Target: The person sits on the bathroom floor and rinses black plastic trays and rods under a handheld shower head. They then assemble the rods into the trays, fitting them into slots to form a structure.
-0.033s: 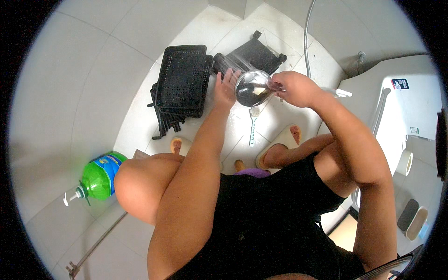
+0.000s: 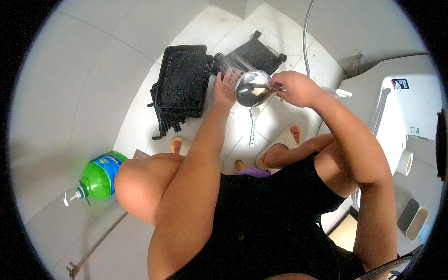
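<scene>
My right hand is closed round the handle of a shiny chrome shower head. Water sprays from it toward the upper left, over my left hand. That hand has its fingers stretched apart, beside a black tube-like part; whether they touch it I cannot tell. Just beyond lies a flat black panel with knobs at its corners. To the left, black perforated trays lie stacked on several black rods. Below the shower head, a white and green brush lies on the floor.
A green pump bottle stands at the left by my knee. The metal hose hangs along the back wall. At the right are a large white fixture and a white roll. My sandalled feet rest on the tiled floor.
</scene>
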Action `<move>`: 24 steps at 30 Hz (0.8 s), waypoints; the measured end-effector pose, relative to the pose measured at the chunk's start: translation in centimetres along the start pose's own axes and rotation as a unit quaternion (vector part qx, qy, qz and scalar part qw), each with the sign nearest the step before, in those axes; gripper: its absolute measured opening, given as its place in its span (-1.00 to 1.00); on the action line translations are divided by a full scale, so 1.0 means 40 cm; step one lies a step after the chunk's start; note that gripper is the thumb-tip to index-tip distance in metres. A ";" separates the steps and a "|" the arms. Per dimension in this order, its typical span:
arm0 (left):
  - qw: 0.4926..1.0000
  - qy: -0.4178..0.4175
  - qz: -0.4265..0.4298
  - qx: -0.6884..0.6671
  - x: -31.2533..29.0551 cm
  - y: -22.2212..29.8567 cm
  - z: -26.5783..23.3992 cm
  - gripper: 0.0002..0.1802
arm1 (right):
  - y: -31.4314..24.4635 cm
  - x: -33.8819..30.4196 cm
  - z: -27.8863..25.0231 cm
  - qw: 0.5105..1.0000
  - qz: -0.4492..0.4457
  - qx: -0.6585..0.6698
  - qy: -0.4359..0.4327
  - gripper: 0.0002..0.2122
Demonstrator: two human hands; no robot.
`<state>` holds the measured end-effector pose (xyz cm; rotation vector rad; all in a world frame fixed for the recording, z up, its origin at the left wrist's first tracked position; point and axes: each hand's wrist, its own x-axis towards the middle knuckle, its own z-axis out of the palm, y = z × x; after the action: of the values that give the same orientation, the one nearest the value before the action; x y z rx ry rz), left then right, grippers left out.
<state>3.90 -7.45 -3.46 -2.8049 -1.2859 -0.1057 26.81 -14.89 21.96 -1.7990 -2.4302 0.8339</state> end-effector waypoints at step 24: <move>0.997 0.072 0.033 -0.028 0.012 0.002 -0.065 -0.56 | 0.141 -0.015 -0.014 0.973 0.191 -0.107 -0.072 -0.78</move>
<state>4.17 -7.37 -0.83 -2.8219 -1.1763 -0.3377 32.18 -14.06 20.29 -2.4207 -2.3705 0.7676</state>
